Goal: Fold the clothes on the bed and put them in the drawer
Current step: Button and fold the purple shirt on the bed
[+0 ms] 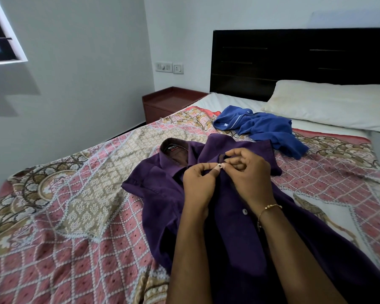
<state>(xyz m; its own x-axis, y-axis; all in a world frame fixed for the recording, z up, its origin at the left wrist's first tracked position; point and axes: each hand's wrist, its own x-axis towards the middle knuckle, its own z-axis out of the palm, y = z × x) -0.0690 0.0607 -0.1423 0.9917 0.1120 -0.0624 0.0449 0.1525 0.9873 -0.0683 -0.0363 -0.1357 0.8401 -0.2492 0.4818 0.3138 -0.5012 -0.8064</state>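
Keep left hand [199, 183] and right hand [247, 172] pinching the small white button [219, 165] and purple shirt [162, 194] front, flat on the bed [75, 205], pushing gently through its hole (blue garment [261, 128] waiting beyond).

purple shirt [162, 194] lies front-up on the bed [75, 194] (blue garment [263, 128] crumpled beyond).
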